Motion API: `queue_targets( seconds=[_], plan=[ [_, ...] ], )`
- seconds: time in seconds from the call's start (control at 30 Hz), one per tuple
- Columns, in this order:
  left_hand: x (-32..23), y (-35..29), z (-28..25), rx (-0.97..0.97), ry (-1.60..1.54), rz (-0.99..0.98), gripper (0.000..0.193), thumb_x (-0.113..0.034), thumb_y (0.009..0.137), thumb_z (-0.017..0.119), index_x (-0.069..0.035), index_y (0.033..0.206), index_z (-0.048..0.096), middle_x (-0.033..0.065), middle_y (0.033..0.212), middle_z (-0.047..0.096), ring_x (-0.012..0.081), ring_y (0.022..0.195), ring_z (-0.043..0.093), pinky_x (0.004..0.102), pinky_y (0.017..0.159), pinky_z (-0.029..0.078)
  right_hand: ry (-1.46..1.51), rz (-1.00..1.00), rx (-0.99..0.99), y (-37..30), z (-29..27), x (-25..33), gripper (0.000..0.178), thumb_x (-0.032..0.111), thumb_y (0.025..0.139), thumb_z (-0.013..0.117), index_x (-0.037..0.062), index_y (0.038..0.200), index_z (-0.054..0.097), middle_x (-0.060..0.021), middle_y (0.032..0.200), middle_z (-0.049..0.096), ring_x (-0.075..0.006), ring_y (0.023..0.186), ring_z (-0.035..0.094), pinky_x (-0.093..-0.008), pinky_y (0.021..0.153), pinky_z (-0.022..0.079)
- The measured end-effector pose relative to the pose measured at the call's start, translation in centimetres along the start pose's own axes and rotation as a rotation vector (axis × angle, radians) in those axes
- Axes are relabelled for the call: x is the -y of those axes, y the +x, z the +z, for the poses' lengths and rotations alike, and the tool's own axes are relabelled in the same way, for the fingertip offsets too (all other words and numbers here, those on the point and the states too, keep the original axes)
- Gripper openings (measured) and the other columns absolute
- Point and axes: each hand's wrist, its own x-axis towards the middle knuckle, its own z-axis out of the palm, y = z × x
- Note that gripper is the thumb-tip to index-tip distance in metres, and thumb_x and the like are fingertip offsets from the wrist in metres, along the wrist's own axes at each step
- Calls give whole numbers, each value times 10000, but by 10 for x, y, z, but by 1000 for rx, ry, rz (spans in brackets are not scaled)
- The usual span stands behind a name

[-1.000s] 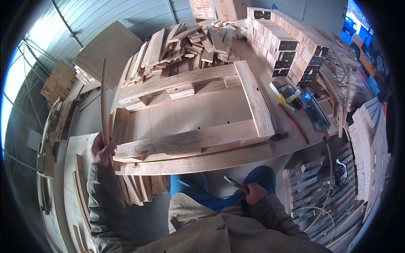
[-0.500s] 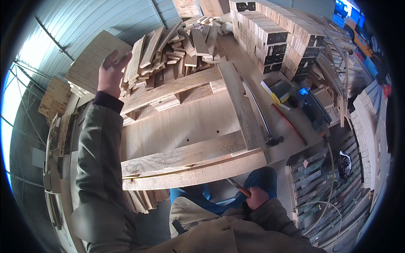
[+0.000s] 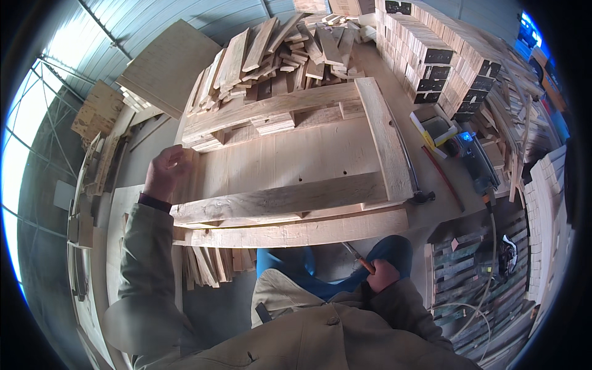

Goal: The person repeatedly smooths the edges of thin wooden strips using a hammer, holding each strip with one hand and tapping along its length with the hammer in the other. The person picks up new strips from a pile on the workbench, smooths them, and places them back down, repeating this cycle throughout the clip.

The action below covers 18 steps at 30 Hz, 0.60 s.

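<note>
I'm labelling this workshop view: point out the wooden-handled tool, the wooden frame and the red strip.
Wooden-handled tool [image 3: 365, 264]: head view, on the handle.
Wooden frame [image 3: 383, 139]: head view, on its right-hand end board.
Red strip [image 3: 443, 177]: head view, about midway along its length.

The view comes from the left one of two fisheye cameras worn side by side on the person's head; it faces forward and steeply down, upright and unmirrored; the jacket [image 3: 308, 336] lies closest, just below the lens along the lower edge; the left hand [image 3: 166, 172] and right hand [image 3: 383, 275] come in on their own sides; the wooden frame [image 3: 290, 195] is near, mid-picture, seen from above its front side; beyond it the surface [image 3: 376, 71] runs back to a pile of boards [image 3: 265, 61], with the ribbed wall [image 3: 160, 28] farthest; straight edges bow toward the rim, and darkness rings the round field.
</note>
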Motion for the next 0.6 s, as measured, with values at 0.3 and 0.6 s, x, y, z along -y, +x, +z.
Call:
queue_targets(
  seconds=[0.3,0.6],
  plan=[
    [105,-92,-47,-302,443,-252,696,-289,779,847,32,1348,605,233,1379,610,343,1281,586,444,1065,484,-32,-32,10,-7,-3,10,249,197,768,683,58,974,691,-202,1033,687,-419,997,661,-496,869,530],
    [164,-124,-48,-347,430,-344,737,-344,770,856,48,1346,614,256,1366,617,365,1286,580,445,1084,469,-112,-46,19,-5,7,1,277,183,801,662,55,1045,687,-198,1070,678,-411,1033,656,-507,896,525]
  ],
)
